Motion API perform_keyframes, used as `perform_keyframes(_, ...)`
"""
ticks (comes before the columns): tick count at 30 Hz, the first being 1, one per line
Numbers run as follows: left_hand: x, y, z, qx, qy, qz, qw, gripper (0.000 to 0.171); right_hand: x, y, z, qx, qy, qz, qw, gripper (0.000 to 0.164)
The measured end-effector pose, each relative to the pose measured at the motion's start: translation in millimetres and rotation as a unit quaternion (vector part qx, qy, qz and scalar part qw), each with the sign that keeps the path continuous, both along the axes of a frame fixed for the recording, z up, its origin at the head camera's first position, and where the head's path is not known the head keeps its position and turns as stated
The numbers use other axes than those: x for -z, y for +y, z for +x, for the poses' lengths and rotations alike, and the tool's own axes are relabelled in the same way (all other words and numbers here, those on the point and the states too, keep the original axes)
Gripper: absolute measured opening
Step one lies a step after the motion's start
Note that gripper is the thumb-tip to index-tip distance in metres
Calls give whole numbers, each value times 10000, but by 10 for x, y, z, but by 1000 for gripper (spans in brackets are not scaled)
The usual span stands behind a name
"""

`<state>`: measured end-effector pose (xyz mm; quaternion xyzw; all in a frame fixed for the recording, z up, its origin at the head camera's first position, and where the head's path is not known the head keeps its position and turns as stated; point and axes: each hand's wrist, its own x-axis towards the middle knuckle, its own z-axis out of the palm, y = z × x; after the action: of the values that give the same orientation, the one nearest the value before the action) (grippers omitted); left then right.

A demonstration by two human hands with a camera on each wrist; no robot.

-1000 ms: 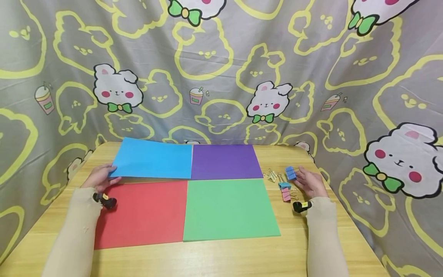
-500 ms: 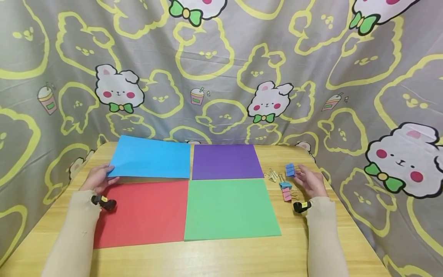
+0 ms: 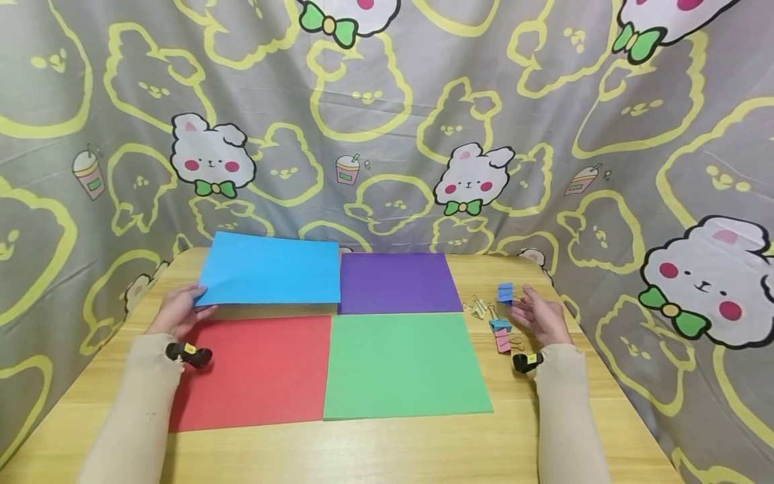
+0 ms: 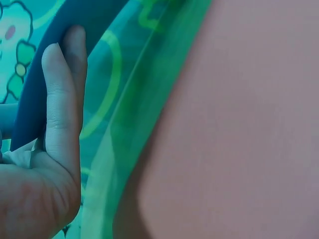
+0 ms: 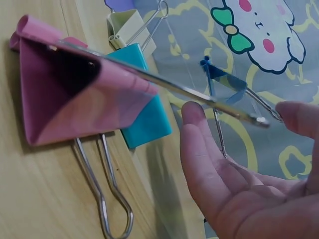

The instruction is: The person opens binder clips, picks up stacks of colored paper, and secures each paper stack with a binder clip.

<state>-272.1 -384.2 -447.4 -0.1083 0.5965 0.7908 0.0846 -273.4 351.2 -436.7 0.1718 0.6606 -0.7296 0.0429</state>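
My left hand point(image 3: 178, 310) grips the left edge of a blue sheet of paper or card point(image 3: 271, 272). Raised off the table, the sheet has its right edge at the side of the purple sheet point(image 3: 399, 283). In the left wrist view, fingers point(image 4: 62, 104) lie along one face of the sheet point(image 4: 35, 94). On the right, my right hand point(image 3: 542, 319) pinches a blue binder clip point(image 3: 505, 293) by its wire handles, above the table. Close by lie a pink binder clip point(image 5: 84, 109), a teal one point(image 5: 149, 119) and a cream one point(image 5: 129, 32).
A red sheet point(image 3: 254, 373) and a green sheet point(image 3: 408, 363) lie side by side in front of the blue and purple ones. Behind the wooden table point(image 3: 387, 450) hangs a patterned grey curtain point(image 3: 387, 154), which also runs along both sides.
The blue sheet has risen, its near edge higher over the table, and shifted slightly right with my left hand. My right hand still holds the blue binder clip in nearly the same place.
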Motion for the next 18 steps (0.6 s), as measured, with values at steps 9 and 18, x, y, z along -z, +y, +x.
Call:
perform_keyframes(9,-36,218,19,22,118,-149,9998,75,-39,-8,7,-42,-38,-157,9999,82)
perform_keyframes(18,-34,396,50,-74,270,180,9994,44,-70,-15,-11,28,-27,-279,9996,72)
